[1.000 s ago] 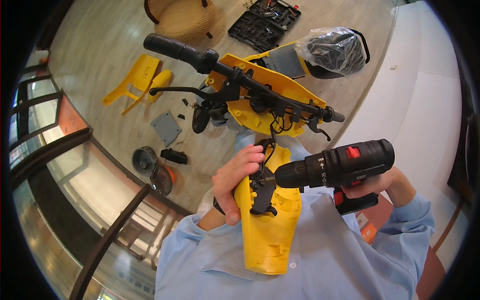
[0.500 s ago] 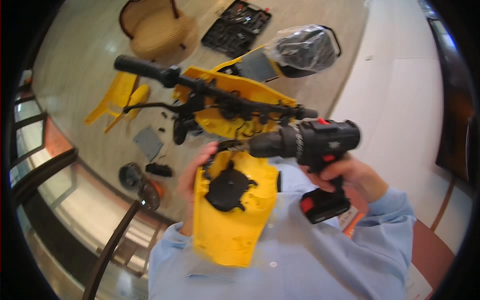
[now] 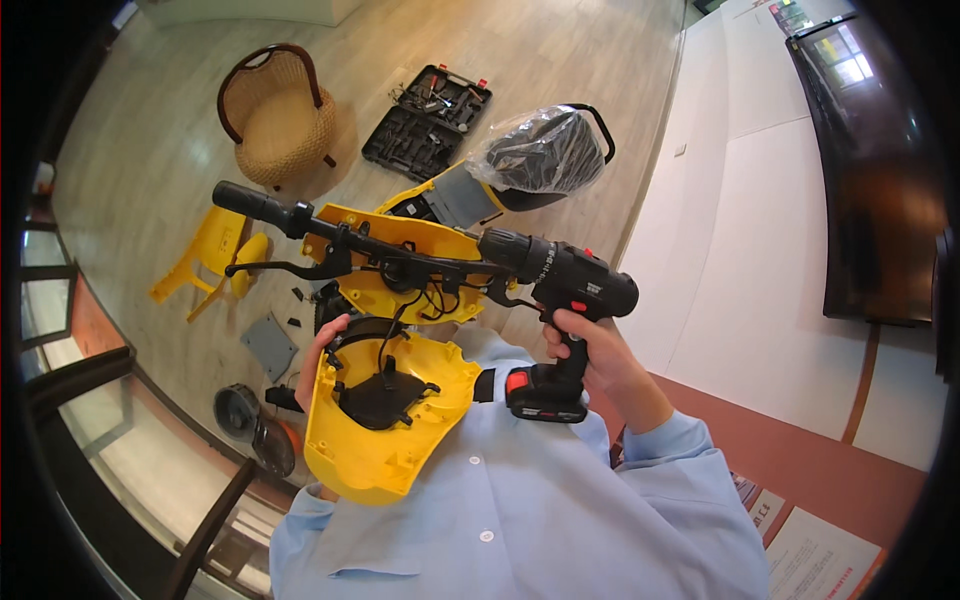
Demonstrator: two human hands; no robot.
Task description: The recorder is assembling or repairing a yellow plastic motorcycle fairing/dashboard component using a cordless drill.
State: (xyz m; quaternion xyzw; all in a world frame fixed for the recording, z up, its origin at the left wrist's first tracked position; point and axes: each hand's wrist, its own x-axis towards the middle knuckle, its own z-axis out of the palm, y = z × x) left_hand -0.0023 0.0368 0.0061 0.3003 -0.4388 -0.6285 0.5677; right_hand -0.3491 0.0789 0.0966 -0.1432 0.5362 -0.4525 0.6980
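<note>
presently, the right hand [image 3: 600, 360] is closed around the pistol grip of a black cordless drill [image 3: 575, 275] with red accents, its battery pack hanging low before the light blue shirt [image 3: 540, 500]. the drill's chuck faces left and, in this view, overlaps the right end of the handlebar [image 3: 345, 240]. the left hand [image 3: 310, 372] grips the left edge of a yellow plastic shell [image 3: 345, 460]; most of that hand lies behind the part, so how far the fingers wrap underneath cannot be fairly judged. the shell is held up in front of the shirt, to the left of the drill, hollow side toward the viewer. fixed within its hollow is a black round cover [image 3: 383, 400] with small arms at its rim. a thin black cable runs between the shell and the handlebar area.

beyond the shell, the handlebar crosses a yellow body panel [image 3: 430, 232]; a black brake lever [image 3: 275, 267] extends on the left side. farther off is a dark seat [image 3: 545, 155] wrapped in clear plastic. on the wood-look floor are an open black tool case [image 3: 415, 140], a wicker chair [image 3: 285, 130], a yellow frame-shaped panel [image 3: 215, 240] and a flat grey panel [image 3: 268, 347]. a dark screen [image 3: 870, 170] is at the right wall.
</note>
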